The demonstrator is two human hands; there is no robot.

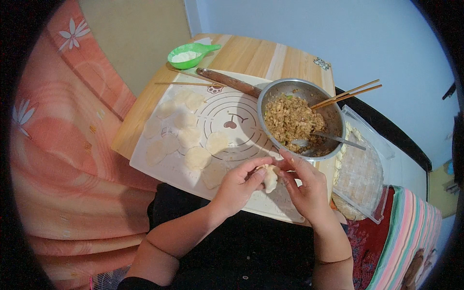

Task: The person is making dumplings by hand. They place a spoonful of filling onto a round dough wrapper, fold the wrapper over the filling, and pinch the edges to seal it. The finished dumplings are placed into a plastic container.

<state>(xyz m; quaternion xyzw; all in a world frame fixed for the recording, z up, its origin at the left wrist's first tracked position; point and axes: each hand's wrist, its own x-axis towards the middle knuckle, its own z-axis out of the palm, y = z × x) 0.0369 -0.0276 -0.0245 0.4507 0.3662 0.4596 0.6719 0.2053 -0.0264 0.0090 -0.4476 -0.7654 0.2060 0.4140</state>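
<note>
Between my two hands, over the front edge of the white dough mat (pixel 241 125), is a pale dumpling (pixel 270 179) with a pleated edge. My left hand (pixel 244 181) grips its left side with thumb and fingers. The fingers of my right hand (pixel 302 181) close on its upper right side. Just beyond my hands stands a steel bowl (pixel 333 153) of minced filling (pixel 292 118), with a metal spoon (pixel 340 140) and wooden chopsticks (pixel 345 96) in it. Several round dough wrappers (pixel 197 158) lie on the mat to the left.
A rolling pin (pixel 229 82) lies at the mat's far side, near thin sticks (pixel 186 84). Behind them sits a green scoop (pixel 187 54) of white flour. Right of the table, a woven tray (pixel 360 169) bears dumplings (pixel 342 150) beside a clear plastic cover (pixel 382 193).
</note>
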